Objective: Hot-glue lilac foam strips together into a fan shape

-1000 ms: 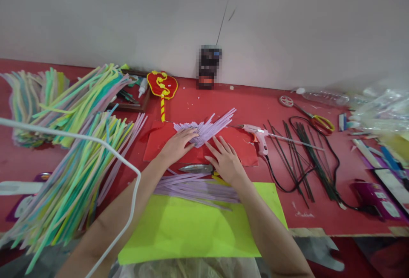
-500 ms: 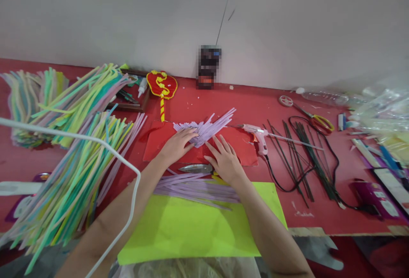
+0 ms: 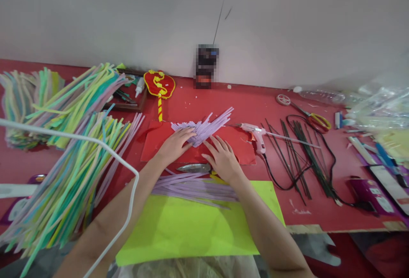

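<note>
My left hand (image 3: 174, 145) lies flat with fingers stretched over a fan of short lilac pipe cleaners (image 3: 207, 126) on a red felt sheet (image 3: 244, 148). My right hand (image 3: 222, 158) rests open beside it, fingers spread on the red felt, just right of the fan's lower tip. Below both hands lie a closed pair of scissors (image 3: 194, 168) and a loose bundle of long lilac pipe cleaners (image 3: 191, 187) over a lime green sheet (image 3: 191, 227).
Big heaps of pastel pipe cleaners (image 3: 70, 171) fill the left. A glue gun (image 3: 257, 134) with black cord, dark wires (image 3: 303, 158) and yellow-handled scissors (image 3: 315, 120) lie to the right. A red and yellow ornament (image 3: 159, 84) sits behind. A white cable (image 3: 96, 146) crosses near the camera.
Both hands stay pressed in the same spots. Only the view has shifted slightly.
</note>
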Motion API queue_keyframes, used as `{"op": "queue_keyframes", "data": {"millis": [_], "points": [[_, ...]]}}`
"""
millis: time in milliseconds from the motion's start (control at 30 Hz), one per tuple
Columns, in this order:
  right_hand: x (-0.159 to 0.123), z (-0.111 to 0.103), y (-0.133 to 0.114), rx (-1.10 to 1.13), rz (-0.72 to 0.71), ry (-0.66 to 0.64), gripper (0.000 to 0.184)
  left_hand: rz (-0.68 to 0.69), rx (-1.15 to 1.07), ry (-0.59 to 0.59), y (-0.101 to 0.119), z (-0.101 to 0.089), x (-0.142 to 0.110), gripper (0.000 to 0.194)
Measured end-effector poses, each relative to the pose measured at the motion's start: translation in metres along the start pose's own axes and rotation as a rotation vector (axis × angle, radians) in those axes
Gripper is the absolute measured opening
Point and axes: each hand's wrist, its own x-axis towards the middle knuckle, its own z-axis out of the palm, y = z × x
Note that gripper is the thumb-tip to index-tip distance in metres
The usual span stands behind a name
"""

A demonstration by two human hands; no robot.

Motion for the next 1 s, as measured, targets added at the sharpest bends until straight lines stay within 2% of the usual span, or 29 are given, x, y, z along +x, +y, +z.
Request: {"op": "queue_keyframes", "data": {"millis": [333,500,700,1000], "points": [[0.003,0.005,0.015,0.159,0.065,0.058,0.050,0.000,-0.005,-0.002,0.000,-0.001,-0.001,0.034],[0.005,0.008,0.022,0.112,0.084,0.080,0.054,-0.003,-0.029,0.001,0.001,-0.001,-0.001,0.033],[0.006,0.009,0.024,0.043,0.060,0.044,0.055,-0.006,-0.018,0.005,0.001,-0.001,-0.001,0.033],[0.008,0.009,0.023,0.058,0.073,0.077,0.056,-0.002,-0.013,0.005,0.000,-0.001,0.000,0.033]]}}
